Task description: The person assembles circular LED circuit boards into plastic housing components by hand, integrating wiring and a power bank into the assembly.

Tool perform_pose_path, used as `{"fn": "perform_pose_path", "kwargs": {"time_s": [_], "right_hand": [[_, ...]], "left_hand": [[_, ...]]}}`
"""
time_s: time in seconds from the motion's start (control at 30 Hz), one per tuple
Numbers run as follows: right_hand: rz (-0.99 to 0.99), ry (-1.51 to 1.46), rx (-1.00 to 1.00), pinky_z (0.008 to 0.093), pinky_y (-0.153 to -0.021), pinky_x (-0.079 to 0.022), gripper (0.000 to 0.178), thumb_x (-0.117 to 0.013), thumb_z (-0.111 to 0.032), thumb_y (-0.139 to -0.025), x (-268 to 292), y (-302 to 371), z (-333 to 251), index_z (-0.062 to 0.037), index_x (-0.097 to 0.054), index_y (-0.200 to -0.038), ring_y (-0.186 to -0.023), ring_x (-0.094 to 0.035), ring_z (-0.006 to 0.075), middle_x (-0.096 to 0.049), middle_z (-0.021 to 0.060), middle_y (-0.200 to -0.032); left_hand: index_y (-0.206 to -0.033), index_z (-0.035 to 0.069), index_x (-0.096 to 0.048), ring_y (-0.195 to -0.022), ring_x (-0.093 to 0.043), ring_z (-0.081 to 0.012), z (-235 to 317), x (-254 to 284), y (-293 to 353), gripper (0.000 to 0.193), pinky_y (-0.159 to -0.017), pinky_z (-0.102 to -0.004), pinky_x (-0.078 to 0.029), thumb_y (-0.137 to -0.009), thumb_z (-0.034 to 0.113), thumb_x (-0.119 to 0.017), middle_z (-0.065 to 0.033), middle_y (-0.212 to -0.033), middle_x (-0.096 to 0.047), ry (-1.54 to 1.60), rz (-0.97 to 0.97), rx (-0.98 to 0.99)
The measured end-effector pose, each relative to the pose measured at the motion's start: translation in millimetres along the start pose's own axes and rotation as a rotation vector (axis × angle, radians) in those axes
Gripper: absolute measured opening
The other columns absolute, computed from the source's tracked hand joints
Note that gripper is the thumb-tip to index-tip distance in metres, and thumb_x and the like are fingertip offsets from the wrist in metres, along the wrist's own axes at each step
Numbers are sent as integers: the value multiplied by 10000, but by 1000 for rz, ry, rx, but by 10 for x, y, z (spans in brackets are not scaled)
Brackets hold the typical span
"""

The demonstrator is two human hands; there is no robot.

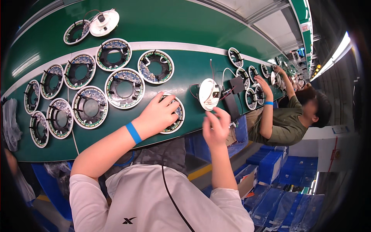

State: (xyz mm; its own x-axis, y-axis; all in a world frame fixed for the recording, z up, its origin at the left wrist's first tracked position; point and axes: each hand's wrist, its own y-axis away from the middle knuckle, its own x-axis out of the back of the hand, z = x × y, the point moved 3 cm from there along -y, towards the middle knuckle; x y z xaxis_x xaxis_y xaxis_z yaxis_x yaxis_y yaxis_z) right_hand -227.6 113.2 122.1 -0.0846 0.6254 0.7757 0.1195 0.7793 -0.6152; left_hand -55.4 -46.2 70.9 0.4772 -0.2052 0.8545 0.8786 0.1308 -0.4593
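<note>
My left hand (157, 116) lies over a ring-shaped housing (180, 116) at the table's near edge, its fingers bent over the ring and hiding much of it. The housing has a white rim, a circuit board and a dark centre ring. Slightly blurred, my right hand (217, 127) is raised with its fingers loosely apart, just below a white round cover (207, 92). Thin wires run across that cover, which stands tilted beside a black box (237, 84). Whether my right fingertips touch the cover I cannot tell.
Several similar ring housings (89, 107) fill the green table (135, 123) on the left. Beyond the pale strip, another ring (76, 32) lies wired to a white cover (105, 24). A co-worker (282, 123) reaches over more rings at right. Blue bins (266, 164) stand below.
</note>
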Motion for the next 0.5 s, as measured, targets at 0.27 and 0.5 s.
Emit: {"fn": "perform_pose_path", "kwargs": {"time_s": [0.27, 0.5], "right_hand": [[242, -597, -743, 203, -598, -479, 252, -573, 8, -1053, 98, -33, 321, 64, -649, -1286, -695, -584, 65, -724, 98, -1130], [-137, -696, -692, 247, -769, -572, 235, -659, -24, -1023, -196, -373, 564, 84, -705, -1227, -912, -737, 121, -778, 116, -1048]], "left_hand": [[-825, 108, -790, -1271, -571, -299, -41, 37, -61, 157, -1098, -559, -469, -752, 236, -734, -84, -1156, -658, 33, -10, -71], [-840, 113, -742, -1318, -571, -292, -115, 81, -14, 115, -1123, -570, -447, -753, 176, -701, -84, -1214, -652, -12, 52, -117]]}}
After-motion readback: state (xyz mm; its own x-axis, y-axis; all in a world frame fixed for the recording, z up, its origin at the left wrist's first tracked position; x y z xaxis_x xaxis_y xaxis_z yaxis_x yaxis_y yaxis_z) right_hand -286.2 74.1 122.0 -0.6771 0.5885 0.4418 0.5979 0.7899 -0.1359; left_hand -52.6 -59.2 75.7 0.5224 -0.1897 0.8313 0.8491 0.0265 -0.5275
